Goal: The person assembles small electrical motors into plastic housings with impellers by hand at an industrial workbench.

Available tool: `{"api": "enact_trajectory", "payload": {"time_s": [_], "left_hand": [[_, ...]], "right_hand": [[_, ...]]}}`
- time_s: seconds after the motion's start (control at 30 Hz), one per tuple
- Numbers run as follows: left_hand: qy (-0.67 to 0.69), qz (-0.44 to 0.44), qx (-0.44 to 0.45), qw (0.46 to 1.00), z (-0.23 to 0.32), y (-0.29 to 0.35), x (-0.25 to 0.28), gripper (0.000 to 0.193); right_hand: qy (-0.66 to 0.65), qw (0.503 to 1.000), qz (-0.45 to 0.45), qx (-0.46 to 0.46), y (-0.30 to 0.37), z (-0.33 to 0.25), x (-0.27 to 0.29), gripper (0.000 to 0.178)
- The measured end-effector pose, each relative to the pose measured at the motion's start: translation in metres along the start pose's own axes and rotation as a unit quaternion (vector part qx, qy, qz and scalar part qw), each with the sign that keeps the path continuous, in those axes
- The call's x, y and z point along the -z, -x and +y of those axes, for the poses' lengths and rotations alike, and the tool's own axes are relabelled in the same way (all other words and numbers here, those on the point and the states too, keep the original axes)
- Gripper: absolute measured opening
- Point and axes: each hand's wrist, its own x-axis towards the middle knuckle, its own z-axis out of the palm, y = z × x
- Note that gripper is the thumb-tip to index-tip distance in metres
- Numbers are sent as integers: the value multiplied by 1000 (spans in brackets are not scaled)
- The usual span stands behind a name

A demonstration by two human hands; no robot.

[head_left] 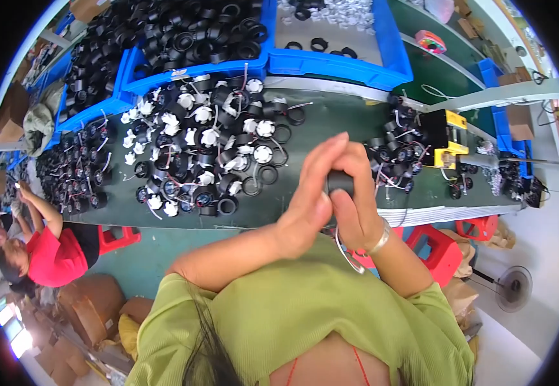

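Both hands are raised in front of my chest, over the near edge of the bench, with a black cylindrical part (pixel 339 183) pressed between them. The palm of my left hand (pixel 306 196) lies against its left side, fingers stretched upward. My right hand (pixel 360 183) wraps round the other side, its thumb across the front. A thin pale wire (pixel 342 244) hangs below my hands. To the left on the green bench lies a crowd of black round parts, wires and white finned pieces (pixel 203 114). Several loose black rings (pixel 268 174) lie nearest my left hand.
Blue bins (pixel 340 69) along the back hold black rings and small white pieces. More wired black parts (pixel 398 138) sit right of my hands, beside a yellow-and-black machine (pixel 450 138). A co-worker in red (pixel 57 257) is at the far left. Red stools (pixel 437 254) stand below the bench.
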Motion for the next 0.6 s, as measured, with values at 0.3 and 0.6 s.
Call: {"api": "enact_trajectory", "payload": {"time_s": [0.3, 0.6], "left_hand": [[-309, 124, 105, 937, -59, -4, 64, 35], [-850, -16, 132, 510, -60, -64, 239, 39]], "right_hand": [[-96, 973, 53, -205, 21, 80, -64, 59], [382, 867, -68, -313, 104, 187, 69, 23]]}}
